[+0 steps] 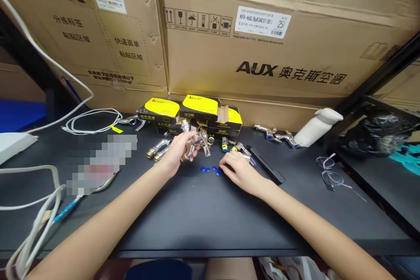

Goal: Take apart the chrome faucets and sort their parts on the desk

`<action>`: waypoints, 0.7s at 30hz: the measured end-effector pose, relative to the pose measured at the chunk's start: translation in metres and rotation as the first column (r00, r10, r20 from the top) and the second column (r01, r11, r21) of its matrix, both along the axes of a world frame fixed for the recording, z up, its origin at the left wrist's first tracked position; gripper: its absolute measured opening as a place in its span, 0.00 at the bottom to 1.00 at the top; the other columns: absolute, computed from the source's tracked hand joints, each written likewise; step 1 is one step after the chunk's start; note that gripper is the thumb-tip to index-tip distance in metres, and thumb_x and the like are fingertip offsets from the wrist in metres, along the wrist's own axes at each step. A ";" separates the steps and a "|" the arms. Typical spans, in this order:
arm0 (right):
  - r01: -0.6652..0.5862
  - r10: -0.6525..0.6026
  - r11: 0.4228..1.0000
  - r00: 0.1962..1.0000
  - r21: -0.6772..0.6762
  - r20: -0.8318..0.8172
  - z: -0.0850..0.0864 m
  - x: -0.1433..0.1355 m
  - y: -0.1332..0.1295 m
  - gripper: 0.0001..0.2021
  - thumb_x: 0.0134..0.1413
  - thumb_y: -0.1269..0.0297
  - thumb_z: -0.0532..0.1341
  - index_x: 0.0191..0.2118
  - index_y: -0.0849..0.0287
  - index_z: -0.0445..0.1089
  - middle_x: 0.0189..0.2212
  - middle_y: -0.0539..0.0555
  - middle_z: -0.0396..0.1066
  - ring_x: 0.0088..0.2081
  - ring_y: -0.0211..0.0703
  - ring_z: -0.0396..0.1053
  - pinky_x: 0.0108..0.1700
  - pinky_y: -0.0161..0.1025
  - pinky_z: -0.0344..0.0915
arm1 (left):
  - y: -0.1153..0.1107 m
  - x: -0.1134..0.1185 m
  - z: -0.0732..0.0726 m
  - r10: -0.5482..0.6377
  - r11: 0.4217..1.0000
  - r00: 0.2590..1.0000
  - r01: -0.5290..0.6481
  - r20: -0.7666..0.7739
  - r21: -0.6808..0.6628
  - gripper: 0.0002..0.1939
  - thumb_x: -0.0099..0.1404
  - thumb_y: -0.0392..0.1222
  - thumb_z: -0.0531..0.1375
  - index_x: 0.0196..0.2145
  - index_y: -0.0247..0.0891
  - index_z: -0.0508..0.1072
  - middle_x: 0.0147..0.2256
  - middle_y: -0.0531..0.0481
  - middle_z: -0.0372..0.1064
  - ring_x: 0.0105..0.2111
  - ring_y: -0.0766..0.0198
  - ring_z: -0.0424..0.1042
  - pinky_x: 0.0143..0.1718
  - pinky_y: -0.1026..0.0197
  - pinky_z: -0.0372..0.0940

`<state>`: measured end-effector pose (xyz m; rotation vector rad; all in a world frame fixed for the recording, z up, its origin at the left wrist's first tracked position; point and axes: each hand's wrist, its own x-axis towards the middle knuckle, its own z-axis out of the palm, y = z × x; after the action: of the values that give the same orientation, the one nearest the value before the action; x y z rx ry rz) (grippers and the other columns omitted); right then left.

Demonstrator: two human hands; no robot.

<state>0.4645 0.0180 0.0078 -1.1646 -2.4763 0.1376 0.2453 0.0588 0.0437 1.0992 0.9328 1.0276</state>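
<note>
My left hand [181, 148] is closed around a chrome faucet [201, 141], which it holds above the table with the handle turned to the right. Several small blue caps [208, 169] lie flat just in front of my right hand [239, 170]. That hand rests low at the table, its fingers bent and the tips drawn together beside the caps. Whatever is between those fingertips is hidden. Behind it lie a chrome faucet with a yellow ring [240, 146] and an upright dark cartridge [225, 143]. More chrome faucets [159, 148] lie left of my left hand.
Yellow-and-black boxes [200, 107] are stacked at the back, against large cartons [203, 57]. To the right are a black bar [267, 165], two faucets [272, 134], a white bottle [316, 129] and glasses [331, 177]. White cables [36, 223] and a blurred item [101, 164] lie left.
</note>
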 end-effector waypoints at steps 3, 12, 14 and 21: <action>0.009 -0.010 0.999 0.999 -0.040 -0.041 -0.001 0.001 -0.002 0.07 0.63 0.69 0.51 0.37 0.59 0.66 0.35 0.56 0.68 0.39 0.45 0.64 0.44 0.44 0.61 | 0.000 0.001 0.001 0.002 1.000 1.000 -0.002 -0.009 0.003 0.14 0.60 0.50 0.55 0.25 0.36 0.64 0.22 0.53 0.63 0.17 0.70 0.61 0.16 0.68 0.56; -0.053 0.041 0.993 0.992 -0.104 -0.117 -0.004 0.002 -0.009 0.05 0.58 0.64 0.59 0.39 0.59 0.70 0.37 0.55 0.69 0.41 0.45 0.65 0.47 0.45 0.62 | 0.000 0.002 -0.002 -0.014 0.999 1.000 0.014 -0.003 0.033 0.15 0.59 0.51 0.56 0.25 0.36 0.64 0.22 0.53 0.63 0.17 0.70 0.62 0.16 0.68 0.56; -0.063 0.048 0.993 0.988 -0.098 -0.144 -0.007 0.001 -0.009 0.06 0.59 0.66 0.59 0.39 0.59 0.71 0.36 0.56 0.69 0.40 0.44 0.66 0.46 0.44 0.62 | 0.000 0.003 -0.002 -0.029 0.999 0.999 0.030 -0.016 0.041 0.15 0.60 0.51 0.56 0.26 0.36 0.64 0.23 0.53 0.64 0.18 0.69 0.63 0.16 0.68 0.57; -0.014 -0.182 0.946 0.803 -0.323 -0.568 0.003 0.000 -0.008 0.13 0.60 0.58 0.56 0.30 0.60 0.70 0.27 0.53 0.71 0.31 0.41 0.69 0.38 0.41 0.66 | -0.010 0.012 -0.002 -0.134 0.988 0.990 0.136 -0.037 0.073 0.14 0.61 0.51 0.57 0.38 0.38 0.66 0.28 0.51 0.68 0.25 0.64 0.69 0.24 0.64 0.65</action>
<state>0.4640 0.0103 0.0109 -1.1291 -1.8746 0.7751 0.2573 0.0486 0.0421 1.2281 0.8383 0.9424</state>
